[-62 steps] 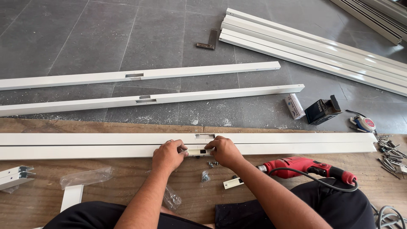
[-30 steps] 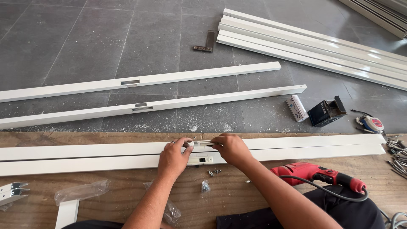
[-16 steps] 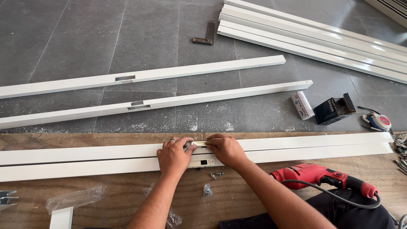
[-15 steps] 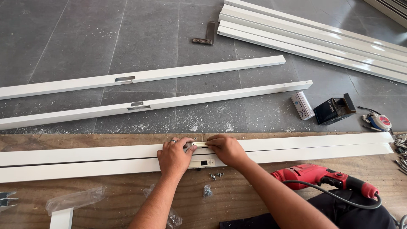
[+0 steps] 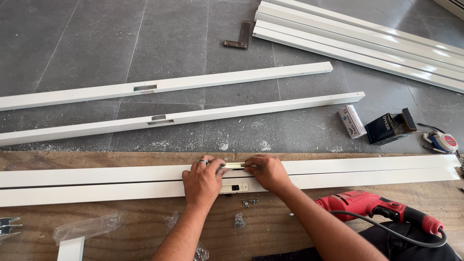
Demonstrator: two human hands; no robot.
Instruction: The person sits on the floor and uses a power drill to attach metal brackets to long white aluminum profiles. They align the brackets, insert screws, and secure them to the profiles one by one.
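Two long white metal profiles (image 5: 96,181) lie side by side on a wooden board (image 5: 121,227). My left hand (image 5: 203,181), with a ring on one finger, rests on them and pinches one end of a small cream-coloured lock piece (image 5: 234,166) seated in the far profile. From the other side, my right hand (image 5: 266,171) holds the same piece by its other end. A white latch plate (image 5: 235,187) sits in the near profile, right below my hands. Several loose screws (image 5: 249,203) lie on the board beside them.
A red corded drill (image 5: 377,208) lies on the board at the right. Two more white profiles (image 5: 193,116) lie on the grey tile floor, a stack of others (image 5: 362,38) at the back right. A black box (image 5: 386,128), a tape measure (image 5: 442,141) and plastic bags (image 5: 87,227) lie around.
My hands have moved from the near profile's latch plate up to the far profile, where they now hold the small lock piece. The view has shifted slightly left.
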